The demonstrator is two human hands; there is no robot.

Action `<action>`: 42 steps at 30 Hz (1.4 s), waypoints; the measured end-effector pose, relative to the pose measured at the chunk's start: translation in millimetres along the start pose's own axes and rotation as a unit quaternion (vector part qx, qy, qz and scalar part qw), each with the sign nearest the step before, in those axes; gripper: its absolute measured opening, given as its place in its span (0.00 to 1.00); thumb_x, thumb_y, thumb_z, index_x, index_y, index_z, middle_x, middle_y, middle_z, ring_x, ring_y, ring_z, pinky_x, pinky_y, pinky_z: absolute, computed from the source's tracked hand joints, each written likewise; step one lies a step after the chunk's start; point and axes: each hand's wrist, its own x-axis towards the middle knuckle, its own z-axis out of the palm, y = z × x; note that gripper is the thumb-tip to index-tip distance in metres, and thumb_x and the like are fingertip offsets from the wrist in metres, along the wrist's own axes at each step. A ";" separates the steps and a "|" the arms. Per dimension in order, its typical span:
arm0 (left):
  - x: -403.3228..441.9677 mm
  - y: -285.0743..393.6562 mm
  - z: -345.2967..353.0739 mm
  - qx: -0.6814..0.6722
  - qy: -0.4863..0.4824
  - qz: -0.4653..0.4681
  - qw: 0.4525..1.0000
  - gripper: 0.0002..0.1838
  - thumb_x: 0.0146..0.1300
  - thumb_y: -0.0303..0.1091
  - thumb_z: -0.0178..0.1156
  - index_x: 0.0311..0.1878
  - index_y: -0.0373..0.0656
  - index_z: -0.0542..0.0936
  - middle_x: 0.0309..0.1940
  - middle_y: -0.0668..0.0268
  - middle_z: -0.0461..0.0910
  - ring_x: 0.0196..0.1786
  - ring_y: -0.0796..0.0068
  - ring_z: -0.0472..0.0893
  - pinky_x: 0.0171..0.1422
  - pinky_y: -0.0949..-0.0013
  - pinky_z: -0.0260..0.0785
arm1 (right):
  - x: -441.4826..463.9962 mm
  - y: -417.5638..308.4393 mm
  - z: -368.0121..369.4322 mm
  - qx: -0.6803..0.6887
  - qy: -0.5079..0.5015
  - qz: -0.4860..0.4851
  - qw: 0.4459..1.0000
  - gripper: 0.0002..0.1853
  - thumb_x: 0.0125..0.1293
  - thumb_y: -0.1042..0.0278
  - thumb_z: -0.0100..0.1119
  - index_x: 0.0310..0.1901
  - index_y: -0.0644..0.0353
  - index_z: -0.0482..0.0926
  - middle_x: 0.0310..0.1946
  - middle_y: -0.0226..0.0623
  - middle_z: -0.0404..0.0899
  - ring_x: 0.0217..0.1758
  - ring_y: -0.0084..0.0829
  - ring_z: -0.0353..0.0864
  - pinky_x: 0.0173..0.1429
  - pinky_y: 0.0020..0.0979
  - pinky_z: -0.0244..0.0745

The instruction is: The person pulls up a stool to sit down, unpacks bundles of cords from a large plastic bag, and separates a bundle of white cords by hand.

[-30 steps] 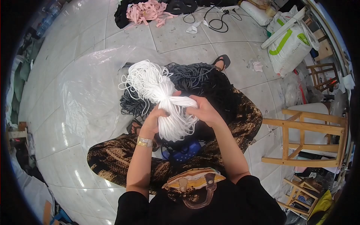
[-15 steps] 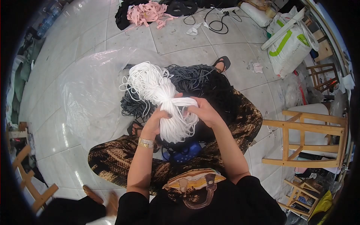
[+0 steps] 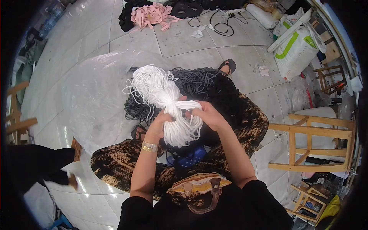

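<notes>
A bundle of white cord (image 3: pixel 153 82) is held up in front of me, cinched near its middle, with loose loops at both ends. My left hand (image 3: pixel 161 122) grips its lower left side, the thumb lying across the strands. With my right hand (image 3: pixel 207 115) I pinch a thick gathered strand that runs sideways from the cinch. Some of the right fingers are hidden behind the cord. Beneath and behind the bundle lies a heap of dark grey and black cord (image 3: pixel 199 80). A blue dotted item (image 3: pixel 191 158) shows below it in my lap.
Clear plastic sheeting (image 3: pixel 96 88) spreads over the tiled floor to the left. Wooden stools (image 3: pixel 322 132) and white sacks (image 3: pixel 295 50) stand at the right. Pink strips (image 3: pixel 151 15) and a black cable (image 3: pixel 222 28) lie ahead. Another person's legs (image 3: pixel 42 161) are at lower left.
The other person's legs have moved up along the left side, and the wooden frame at far left now appears higher. My hands and the white cord have barely moved.
</notes>
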 end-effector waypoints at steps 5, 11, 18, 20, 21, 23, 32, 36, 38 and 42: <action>0.3 -0.7 2.5 0.001 0.019 0.009 1.000 0.43 0.41 0.24 0.47 0.68 0.34 0.54 0.56 0.52 0.69 0.55 0.66 0.73 0.61 0.66 0.65 | -2.0 -2.0 3.9 -0.049 0.002 0.018 0.999 0.14 0.54 0.72 0.57 0.43 0.66 0.77 0.29 0.27 0.78 0.31 0.16 0.72 0.37 0.21 0.68; 0.8 -6.3 -10.1 0.006 0.011 0.000 1.000 0.44 0.40 0.23 0.46 0.68 0.35 0.54 0.57 0.53 0.68 0.55 0.66 0.72 0.62 0.67 0.63 | -1.3 -3.7 18.9 -0.100 0.073 0.008 0.992 0.15 0.53 0.72 0.57 0.42 0.68 0.79 0.31 0.29 0.79 0.32 0.16 0.73 0.36 0.21 0.67; 0.0 -3.0 0.8 0.032 0.050 -0.006 0.998 0.44 0.38 0.25 0.48 0.68 0.35 0.55 0.57 0.55 0.68 0.54 0.67 0.73 0.61 0.68 0.63 | 4.3 4.3 6.9 0.005 0.058 0.013 0.998 0.13 0.54 0.72 0.53 0.42 0.66 0.77 0.28 0.29 0.77 0.31 0.16 0.73 0.36 0.22 0.68; 0.4 -2.2 0.8 0.064 0.067 -0.013 0.996 0.48 0.34 0.27 0.48 0.69 0.34 0.53 0.57 0.55 0.69 0.54 0.67 0.73 0.61 0.67 0.64 | 4.3 2.8 2.4 -0.014 0.041 0.025 0.999 0.13 0.54 0.72 0.54 0.42 0.65 0.77 0.27 0.27 0.76 0.32 0.16 0.73 0.36 0.22 0.67; 0.1 -2.0 0.3 0.061 0.062 -0.016 0.996 0.48 0.34 0.27 0.48 0.68 0.34 0.53 0.57 0.55 0.69 0.54 0.67 0.73 0.61 0.67 0.63 | 4.1 1.4 1.9 -0.023 0.033 0.031 0.999 0.13 0.54 0.72 0.54 0.42 0.64 0.76 0.26 0.27 0.76 0.33 0.16 0.72 0.37 0.22 0.67; 0.0 -1.8 -0.9 0.054 0.053 -0.020 0.997 0.48 0.34 0.27 0.48 0.68 0.34 0.53 0.57 0.55 0.69 0.54 0.67 0.73 0.62 0.68 0.63 | 0.9 -2.7 4.9 -0.063 0.034 0.021 0.997 0.14 0.53 0.72 0.55 0.42 0.66 0.77 0.28 0.28 0.77 0.33 0.16 0.72 0.37 0.23 0.68; 0.5 -5.5 -5.4 0.010 0.029 -0.002 1.000 0.45 0.38 0.23 0.47 0.69 0.35 0.53 0.58 0.53 0.68 0.56 0.65 0.72 0.63 0.67 0.62 | 4.3 1.4 3.6 -0.189 0.025 0.030 0.981 0.15 0.52 0.71 0.56 0.40 0.71 0.78 0.31 0.31 0.78 0.32 0.17 0.72 0.38 0.24 0.69; -1.0 -0.8 1.5 -0.009 0.024 -0.010 1.000 0.45 0.38 0.24 0.47 0.68 0.34 0.54 0.58 0.53 0.68 0.56 0.64 0.72 0.63 0.66 0.62 | 5.2 -0.4 -6.6 -0.111 0.002 0.030 0.993 0.14 0.54 0.71 0.53 0.42 0.69 0.77 0.27 0.29 0.77 0.29 0.17 0.71 0.34 0.23 0.67; -0.7 -1.8 -1.8 -0.002 0.020 -0.007 1.000 0.45 0.38 0.24 0.47 0.68 0.34 0.54 0.58 0.52 0.68 0.55 0.64 0.72 0.63 0.65 0.62 | 1.6 -3.5 -3.9 -0.082 0.000 0.047 0.996 0.14 0.55 0.70 0.52 0.42 0.67 0.76 0.26 0.28 0.76 0.27 0.16 0.71 0.32 0.21 0.66; -0.6 -0.6 -2.9 0.001 0.015 -0.008 1.000 0.45 0.38 0.24 0.48 0.68 0.34 0.54 0.58 0.52 0.68 0.56 0.64 0.72 0.64 0.65 0.62 | 0.8 5.2 -2.2 -0.088 0.012 0.045 0.995 0.14 0.54 0.70 0.55 0.42 0.67 0.78 0.28 0.28 0.77 0.27 0.16 0.71 0.30 0.20 0.66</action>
